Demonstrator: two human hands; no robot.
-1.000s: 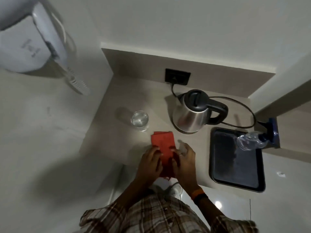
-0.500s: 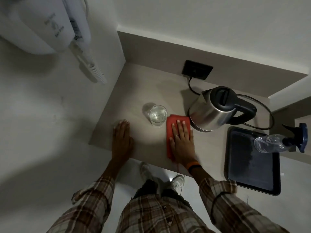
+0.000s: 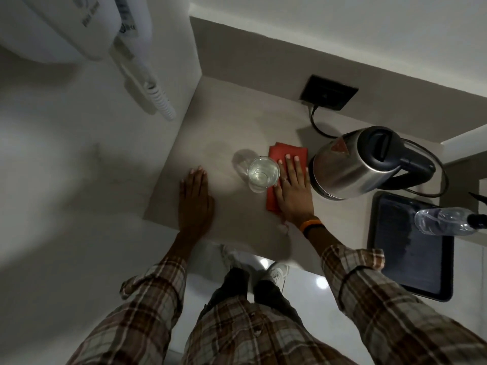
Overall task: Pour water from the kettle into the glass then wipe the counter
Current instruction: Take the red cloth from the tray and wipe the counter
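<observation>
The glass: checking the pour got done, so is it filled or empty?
Partly filled: clear water shows inside the upright glass on the counter.

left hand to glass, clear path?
Probably yes. The left hand lies flat on the counter, with only bare surface between it and the glass; the cloth sits on the glass's far side.

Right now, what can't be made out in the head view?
- Red cloth: its middle is covered by the right hand, and the glass overlaps its left edge.
- Spray bottle: the nozzle end is cut off by the right frame edge.
- Kettle: its base is hidden by its own body; water level unseen, lid closed.
- Counter: too dim to tell wet from dry.
- Wall unit: cropped by the top edge, label unreadable.
</observation>
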